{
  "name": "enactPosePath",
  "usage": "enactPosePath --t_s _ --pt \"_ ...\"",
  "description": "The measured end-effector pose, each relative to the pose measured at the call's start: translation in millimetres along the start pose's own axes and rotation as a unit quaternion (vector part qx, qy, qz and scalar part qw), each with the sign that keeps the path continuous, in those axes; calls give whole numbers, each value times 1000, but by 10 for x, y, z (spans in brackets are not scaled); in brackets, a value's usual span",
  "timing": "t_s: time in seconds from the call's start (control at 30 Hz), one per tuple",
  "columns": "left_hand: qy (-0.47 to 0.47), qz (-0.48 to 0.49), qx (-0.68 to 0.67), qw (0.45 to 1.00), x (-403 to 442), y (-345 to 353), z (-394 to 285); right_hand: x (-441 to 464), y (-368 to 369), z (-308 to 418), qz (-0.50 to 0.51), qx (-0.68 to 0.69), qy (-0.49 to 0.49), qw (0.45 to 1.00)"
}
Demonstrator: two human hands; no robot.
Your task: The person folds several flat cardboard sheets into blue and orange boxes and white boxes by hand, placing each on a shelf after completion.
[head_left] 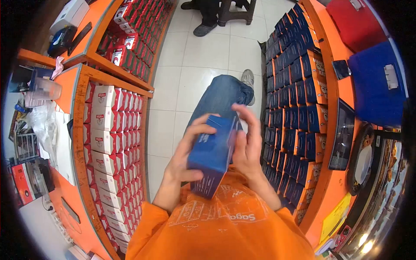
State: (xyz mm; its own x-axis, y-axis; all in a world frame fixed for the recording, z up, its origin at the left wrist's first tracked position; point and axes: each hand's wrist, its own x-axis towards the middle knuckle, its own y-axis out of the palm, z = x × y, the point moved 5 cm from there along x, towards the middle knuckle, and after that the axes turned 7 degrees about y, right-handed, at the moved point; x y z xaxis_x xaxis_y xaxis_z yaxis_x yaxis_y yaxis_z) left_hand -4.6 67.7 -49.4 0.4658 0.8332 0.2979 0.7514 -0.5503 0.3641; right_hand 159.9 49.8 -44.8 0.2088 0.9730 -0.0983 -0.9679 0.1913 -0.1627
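A dark blue cardboard box [211,147] with small pale print is held tilted above my lap. My left hand [184,156] grips it from the left, fingers over the upper face and thumb along the near end. At the box's right edge is my right hand [250,145], its index finger stretched out and its thumb close against the side. Slight blur hides whether that hand touches the box. The box's far end is partly hidden by the fingers.
Stacked white-and-red boxes [104,136] fill the left shelf. Rows of dark blue and orange boxes [299,91] fill the right one. On the right counter are a blue bin [375,82], a red bin [355,24] and a tablet [342,134]. A stool [236,13] and another person's shoe [203,29] are ahead.
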Motion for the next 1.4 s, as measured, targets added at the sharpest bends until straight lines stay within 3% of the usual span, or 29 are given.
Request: enactPosePath --t_s 0.07,0.13,0.23,0.3,0.37,0.4,0.47,0.53,0.6,0.63,0.67,0.73,0.83,0.87,0.93,1.0,1.07,1.1,1.13,1.2,1.27,1.33,1.37,1.4 --pt "-33 40 16 999 11 18 68 -56 4 449 -1 -72 -335 940" --pt "-18 7 22 1000 -13 43 -37 -118 22 488 44 -131 -351 926" --pt "2 -39 81 996 -5 9 -181 -104 -46 436 -91 -224 -350 905" --pt "7 -68 130 989 -24 -59 -225 -173 -37 371 -68 -208 -355 909" --pt "-36 61 160 985 -14 13 -180 -237 -25 296 -54 -118 -361 924" --pt "-37 65 158 985 -16 19 -153 -222 5 292 -59 -120 -360 923" --pt "-65 186 112 974 -52 154 -45 -143 46 276 30 -11 -324 946" --pt "-73 198 99 972 33 141 -70 -98 9 272 42 -53 -307 949" --pt "-125 147 14 981 16 74 52 -53 2 213 -47 -56 -299 952" --pt "-88 48 -92 991 -6 76 117 -6 20 131 -60 -51 -261 962" --pt "5 -67 -268 961 -71 51 273 25 7 64 -74 -42 -224 971" --pt "77 -187 -381 902 113 -39 130 -55 66 -48 26 -10 -125 992" --pt "-48 -296 -345 890 78 -398 344 -271 70 30 82 -296 -259 916" --pt "-57 -256 -372 891 120 -382 371 -305 14 56 80 -299 -258 915" --pt "-99 -304 -322 891 17 -613 643 -391 64 165 227 -252 -200 919" --pt "-94 -273 -304 908 115 -603 699 -330 6 113 172 -300 -220 912" --pt "-138 -327 -147 923 356 -299 513 -221 -204 103 83 -367 -249 893" --pt "-164 -323 -154 919 486 -75 385 -165 -299 185 41 -376 -247 892" --pt "-192 -238 -268 914 426 -157 586 -133 -337 175 39 -381 -252 889" --pt "-167 -144 -87 972 597 -65 506 -38 -438 150 -7 -436 -255 863" --pt "-178 -112 -125 970 697 -166 567 -8 -549 269 21 -409 -288 866" --pt "-191 -77 -158 966 756 -193 633 -1 -779 360 -91 -242 -145 955" --pt "-203 -44 -125 970 769 -182 663 23 -823 16 -95 -81 -7 992" --pt "-216 -15 -92 972 773 -174 702 42 -790 -168 -98 -83 -12 992"
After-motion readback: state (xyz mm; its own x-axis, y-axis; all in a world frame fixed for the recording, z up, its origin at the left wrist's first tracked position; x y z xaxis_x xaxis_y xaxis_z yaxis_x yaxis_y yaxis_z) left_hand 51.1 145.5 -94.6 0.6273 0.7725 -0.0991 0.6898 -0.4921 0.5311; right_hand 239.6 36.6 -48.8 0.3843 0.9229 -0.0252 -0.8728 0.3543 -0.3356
